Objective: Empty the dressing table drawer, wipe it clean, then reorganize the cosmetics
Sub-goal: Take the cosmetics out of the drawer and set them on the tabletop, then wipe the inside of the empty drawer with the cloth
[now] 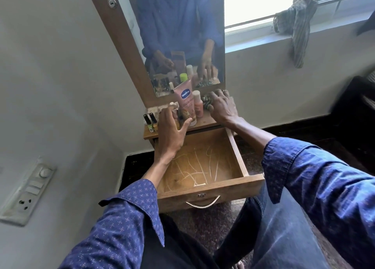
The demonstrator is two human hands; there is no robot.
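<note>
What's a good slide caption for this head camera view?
Drawer emptied, left hand at the Vaseline tube, right hand on the shelf.

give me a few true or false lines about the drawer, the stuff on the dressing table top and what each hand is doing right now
1. The drawer is pulled out and holds no cosmetics. True.
2. The pink lotion tube lies flat in the drawer. False: it stands upright on the table top.
3. The left hand is at the pink tube, thumb against its lower part. True.
4. The right hand grips the drawer handle. False: it rests on the table top by a patterned cloth.
5. The drawer bottom shows pale streaks. True.
</note>
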